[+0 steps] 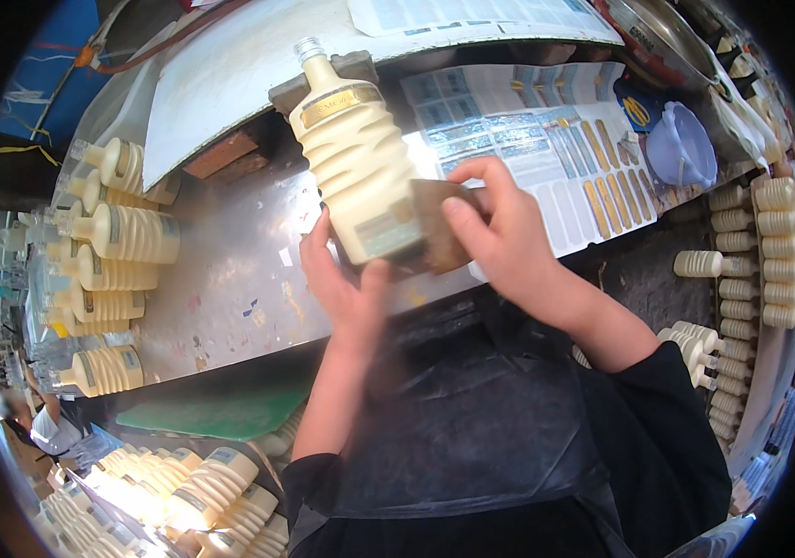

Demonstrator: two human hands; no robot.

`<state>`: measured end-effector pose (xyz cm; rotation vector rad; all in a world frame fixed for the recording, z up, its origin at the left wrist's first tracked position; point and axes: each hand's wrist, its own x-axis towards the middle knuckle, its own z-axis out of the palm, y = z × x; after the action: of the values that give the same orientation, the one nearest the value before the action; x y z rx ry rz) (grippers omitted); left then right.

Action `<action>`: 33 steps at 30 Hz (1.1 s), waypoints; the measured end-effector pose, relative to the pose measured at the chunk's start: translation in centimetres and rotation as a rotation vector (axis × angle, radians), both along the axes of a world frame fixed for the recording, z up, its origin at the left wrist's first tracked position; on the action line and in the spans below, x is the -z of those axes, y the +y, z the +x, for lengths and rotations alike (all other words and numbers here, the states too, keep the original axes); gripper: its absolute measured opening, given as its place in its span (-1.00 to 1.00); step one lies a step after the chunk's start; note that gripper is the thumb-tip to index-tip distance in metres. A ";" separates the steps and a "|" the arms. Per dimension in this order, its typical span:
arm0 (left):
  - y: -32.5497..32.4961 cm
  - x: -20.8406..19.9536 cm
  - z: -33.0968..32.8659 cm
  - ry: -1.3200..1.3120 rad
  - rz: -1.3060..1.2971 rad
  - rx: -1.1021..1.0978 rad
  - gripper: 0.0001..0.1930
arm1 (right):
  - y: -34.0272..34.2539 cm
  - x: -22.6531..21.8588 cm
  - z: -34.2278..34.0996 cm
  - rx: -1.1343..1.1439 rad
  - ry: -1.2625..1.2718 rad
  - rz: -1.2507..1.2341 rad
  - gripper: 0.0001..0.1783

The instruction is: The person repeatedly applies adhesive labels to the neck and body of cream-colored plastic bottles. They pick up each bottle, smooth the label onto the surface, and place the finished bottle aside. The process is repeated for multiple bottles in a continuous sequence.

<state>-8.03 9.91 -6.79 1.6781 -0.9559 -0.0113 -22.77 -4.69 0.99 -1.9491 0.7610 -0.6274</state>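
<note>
A cream bottle (360, 167) with wavy ridges, a clear neck and a gold label near its shoulder lies tilted in front of me, its neck pointing away. Dark blocks (354, 67) stand beside its upper end. Fingers of my left hand (346, 288) wrap around the bottle's lower left side and base; the thumb is blurred. In my right hand (500, 223) is a flat brown piece (442, 223), pinched between thumb and fingers. Its edge meets the bottle's lower right side, next to a greyish label (390, 226).
Sheets of gold and clear stickers (546, 149) lie right of the bottle, beside a lavender bucket (681, 149). Similar bottles (128, 232) lie at the table's left end, more (202, 488) below left, and rows of them (779, 251) at right. A white board (230, 84) spans the back.
</note>
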 end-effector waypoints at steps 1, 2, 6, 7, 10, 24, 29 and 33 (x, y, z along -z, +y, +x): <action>0.1 0.4 0.1 0.048 -0.031 0.026 -0.13 | 0.9 -0.9 0.4 -0.048 -0.010 -0.016 -0.72; -0.1 0.3 -0.1 0.104 -0.024 -0.015 -0.16 | 1.6 -1.9 0.9 -0.096 -0.021 -0.033 -0.72; -2.2 -1.9 -1.6 0.319 0.042 -0.140 -0.28 | 1.4 -0.6 1.6 -0.140 0.071 -0.196 -0.75; -2.3 -1.5 -1.5 0.356 0.006 -0.136 -0.31 | 0.8 -0.2 1.5 -0.113 0.100 -0.143 -0.75; -2.4 -0.4 -1.3 0.409 -0.086 -0.121 -0.40 | -1.2 1.5 0.0 -0.046 0.155 0.016 -0.76; -1.9 -1.4 -2.3 0.322 -0.022 -0.107 -0.39 | -0.6 -2.5 3.6 -0.078 -0.169 -0.108 -0.63; -0.9 -1.0 -1.5 0.312 0.028 -0.065 -0.36 | -2.3 -1.0 4.7 -0.149 -0.032 -0.320 -0.62; -0.4 0.0 -0.8 0.371 -0.015 -0.010 -0.26 | -3.5 2.2 4.1 -0.079 -0.139 -0.186 -0.62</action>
<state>-8.82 9.49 -6.76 1.5948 -0.6653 -0.2985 -18.66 -8.22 -1.24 -2.0684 0.5522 -0.8003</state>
